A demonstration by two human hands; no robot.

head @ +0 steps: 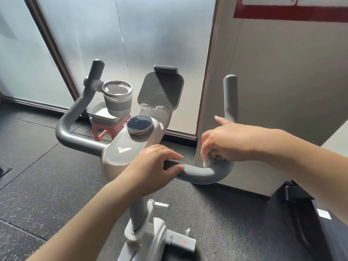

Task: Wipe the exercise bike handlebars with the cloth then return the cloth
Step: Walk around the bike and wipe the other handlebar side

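Left hand (160, 164) is curled palm-down over the right handlebar (199, 173) near the console. Right hand (229, 142), index extended, is closed on the bunched cloth (210, 160), pressed atop the bar's bend; beyond it, the bar rises upright.

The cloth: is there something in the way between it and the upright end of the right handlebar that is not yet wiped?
Nothing visible blocks it. The right hand presses the cloth on the bend of the right handlebar; the grey bar rises bare from there to its upright end. The left hand holds the bar on the other side, near the console.
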